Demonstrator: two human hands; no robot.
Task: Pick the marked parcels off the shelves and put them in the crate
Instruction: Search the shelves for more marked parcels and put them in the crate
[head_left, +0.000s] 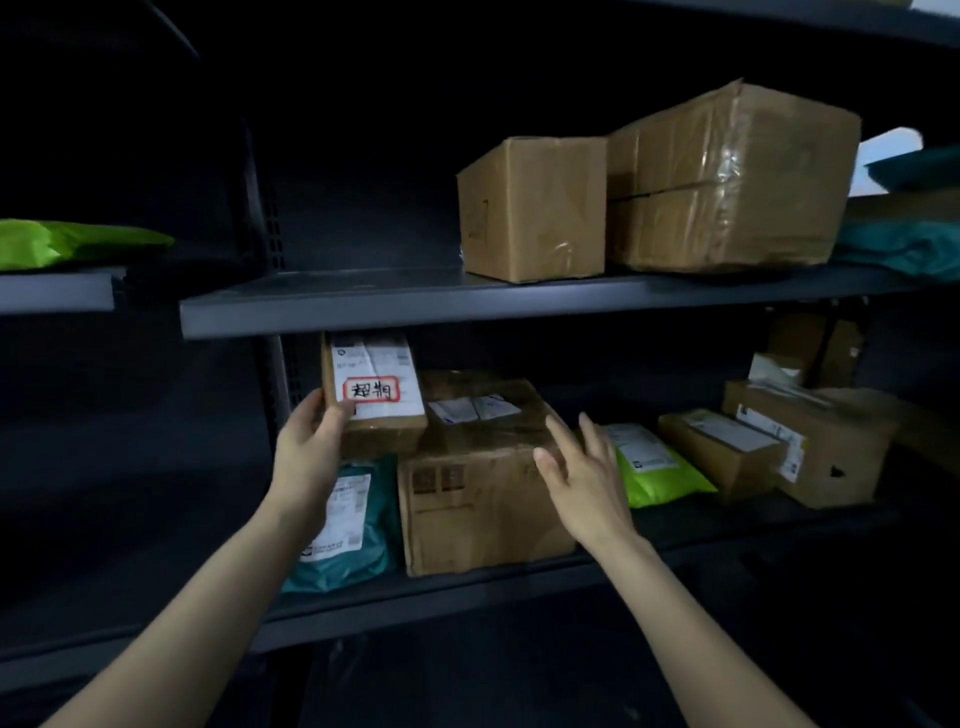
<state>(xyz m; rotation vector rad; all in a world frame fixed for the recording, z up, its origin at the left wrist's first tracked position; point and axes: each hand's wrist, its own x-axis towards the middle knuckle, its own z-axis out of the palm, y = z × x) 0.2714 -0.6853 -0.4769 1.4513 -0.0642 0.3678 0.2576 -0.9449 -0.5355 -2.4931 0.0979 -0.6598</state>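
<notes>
Left hand (311, 447): fingers curled on near-left corner of marked parcel (371, 387), lower shelf (467, 587), far left, atop teal mailer (348, 525). Right hand (582, 467): fingers spread, empty, over large carton (483, 499).

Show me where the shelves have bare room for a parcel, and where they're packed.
Upper shelf: a bare stretch between the left upright and the small cardboard box. Lower shelf: crowded from the teal mailer across to the far-right box; the left hand grips the marked parcel there.
</notes>
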